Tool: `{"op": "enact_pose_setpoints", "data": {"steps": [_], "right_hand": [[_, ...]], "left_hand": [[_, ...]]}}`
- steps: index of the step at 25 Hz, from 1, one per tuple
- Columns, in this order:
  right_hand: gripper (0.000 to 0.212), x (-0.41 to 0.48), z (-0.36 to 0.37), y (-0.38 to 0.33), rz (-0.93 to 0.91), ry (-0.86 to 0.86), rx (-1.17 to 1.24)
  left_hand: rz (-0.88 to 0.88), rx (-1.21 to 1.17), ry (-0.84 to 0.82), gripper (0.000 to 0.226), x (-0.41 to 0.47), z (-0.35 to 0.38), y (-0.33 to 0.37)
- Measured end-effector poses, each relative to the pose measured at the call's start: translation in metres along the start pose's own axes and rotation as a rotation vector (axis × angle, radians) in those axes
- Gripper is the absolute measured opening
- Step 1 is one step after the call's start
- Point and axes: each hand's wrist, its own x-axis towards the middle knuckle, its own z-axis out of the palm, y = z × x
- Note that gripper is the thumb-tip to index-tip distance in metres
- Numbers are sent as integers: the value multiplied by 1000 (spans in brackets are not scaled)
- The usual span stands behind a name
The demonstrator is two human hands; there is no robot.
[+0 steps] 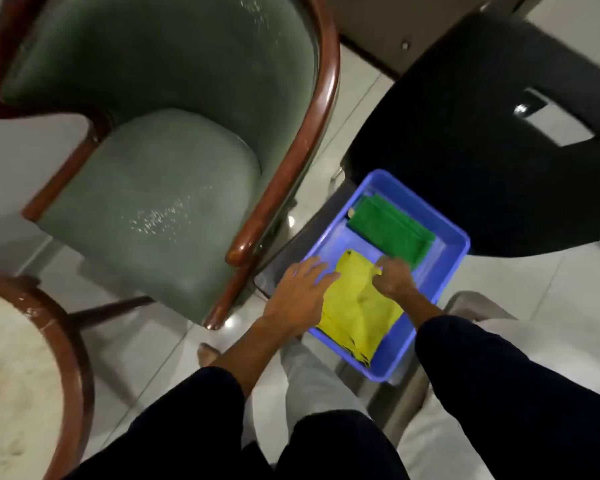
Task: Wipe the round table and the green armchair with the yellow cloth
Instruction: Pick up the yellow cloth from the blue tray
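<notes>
- A yellow cloth [357,313] is seen lying crumpled in the near end of a blue tray [454,268], which rests on a surface to the right of the green armchair [160,188].
- A folded green cloth [392,226] is stacked in the far end of the same tray, just beside the yellow one.
- The left hand [298,296] is laid open and flat, fingers spread, across the left edge of the yellow cloth and the tray rim; nothing is gripped by it.
- The right hand [394,277] is curled closed at the far right corner of the yellow cloth, and a small fold of fabric appears to be pinched between thumb and fingers.
- The round table [18,355], pale-topped with a wooden rim, is visible only in part at the near left, well apart from the tray.
- A black chair [482,140] stands at the far right.
- The cloth is judged to be light, soft and limp: it can be expected to sag and unfold when lifted, so a pinch at a corner or a bunched handful from the middle would serve best.
- Neither the table nor the armchair is yet being wiped; pale speckles are seen on the armchair's seat and back.
</notes>
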Motion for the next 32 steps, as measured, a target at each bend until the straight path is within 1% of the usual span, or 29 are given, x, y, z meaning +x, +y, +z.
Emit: {"op": "enact_pose_setpoints", "data": {"steps": [1, 2, 4, 5, 6, 7, 8, 9, 10, 12, 14, 15, 16, 17, 18, 19, 20, 21, 22, 23, 24, 25, 26, 27, 28, 29, 31, 32], "right_hand": [[47, 4, 9, 11, 75, -48, -22], [56, 5, 12, 18, 125, -77, 1], [74, 3, 24, 34, 212, -175, 51], [75, 1, 26, 37, 232, -211, 50], [69, -2, 24, 37, 227, -239, -2], [62, -5, 20, 33, 169, -243, -99], [57, -10, 13, 23, 64, -209, -188], [54, -17, 5, 11, -62, -184, -245], [51, -26, -4, -2, -201, -169, -270], [46, -52, -24, -32, -482, -141, -353], [37, -82, -45, -60, -684, -67, -527], [34, -99, -57, -74, -748, -13, -578], [32, -116, -73, -88, -781, 16, -586], [28, -129, -88, -100, -790, 34, -556], [20, -142, -102, -111, -763, 29, -508], [13, -150, -115, -123, -734, 1, -432], [20, -158, -126, -135, -706, -42, -289], [28, -164, -130, -146, -690, -80, -60], [29, -173, -124, -166, -684, -136, 237], [21, -182, -111, -189, -689, -205, 535], [13, -186, -91, -217, -687, -253, 763], [16, -189, -67, -249, -681, -261, 904], [16, -192, -41, -281, -673, -244, 985], [12, -194, -14, -312, -659, -210, 988], [9, -195, 14, -343, -652, -191, 950], [11, -196, 38, -367, -647, -174, 880], [24, -194, 90, -408, -612, -146, 689], [26, -193, 116, -424, -602, -153, 606]], "left_hand": [[-38, -46, -88, 45, -4, 11, -1], [-28, -90, -103, 44, -8, 17, -4], [-12, -91, -122, 44, -25, 27, -9], [-32, -96, -154, 45, -30, 27, -10], [-43, -75, -191, 46, -31, 26, -11], [-62, -53, -227, 46, -27, 22, -12], [-63, -45, -242, 46, -24, 16, -12], [-69, -54, -252, 47, -19, 9, -11], [-64, -94, -224, 50, -15, 1, -9], [-41, -147, -139, 67, -6, -13, -8], [-46, 6, -132, 85, -1, -31, -12], [-53, 94, -147, 84, -4, -42, -15], [-61, 124, -159, 72, -9, -54, -20], [-77, 81, -157, 53, -19, -68, -25], [-111, -32, -131, 35, -35, -82, -31], [-167, -205, -71, 26, -55, -94, -39], [-245, -383, -6, 23, -76, -103, -49], [-327, -561, 74, 22, -100, -113, -59], [-399, -779, 187, 19, -131, -124, -73], [-446, -1036, 338, 13, -163, -131, -88], [-472, -1310, 506, 10, -195, -136, -104], [-469, -1546, 666, 13, -226, -138, -120], [-451, -1699, 796, 22, -254, -135, -134], [-445, -1754, 874, 33, -279, -129, -147], [-477, -1750, 912, 41, -303, -122, -159], [-542, -1701, 931, 44, -322, -112, -170], [-671, -1548, 944, 43, -357, -86, -194], [-716, -1495, 949, 42, -374, -71, -207]]}}
